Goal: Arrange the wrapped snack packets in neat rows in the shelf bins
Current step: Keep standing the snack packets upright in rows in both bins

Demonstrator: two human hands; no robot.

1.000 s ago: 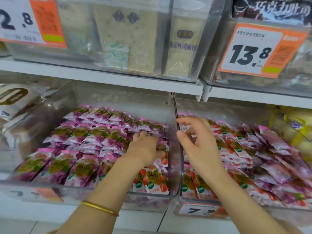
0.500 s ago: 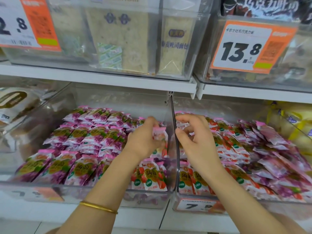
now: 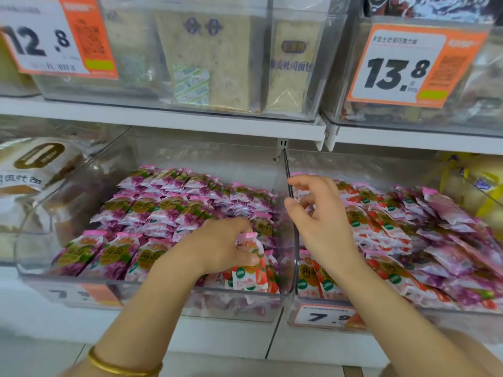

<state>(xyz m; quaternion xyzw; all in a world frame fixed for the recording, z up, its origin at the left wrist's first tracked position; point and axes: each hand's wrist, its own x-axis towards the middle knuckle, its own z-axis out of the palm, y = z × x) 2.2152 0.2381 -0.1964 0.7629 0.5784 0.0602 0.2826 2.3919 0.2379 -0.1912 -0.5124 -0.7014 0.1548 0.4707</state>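
On the low shelf (image 3: 231, 340), the left bin (image 3: 152, 293) looks neat, the right bin (image 3: 367, 167) messy. Your left hand (image 3: 217, 246) grips a packet (image 3: 251, 273); your right hand (image 3: 321, 224) is empty.

Under a shelf (image 3: 163, 118), the left bin (image 3: 40, 289) holds packets (image 3: 163, 210) in rows; the right bin (image 3: 462, 314), just beside it, holds a pile (image 3: 394, 232). The left hand (image 3: 220, 246) grips a packet (image 3: 251, 257) at the left bin's front right corner. The right hand (image 3: 324, 221) hangs over the right bin's left end.
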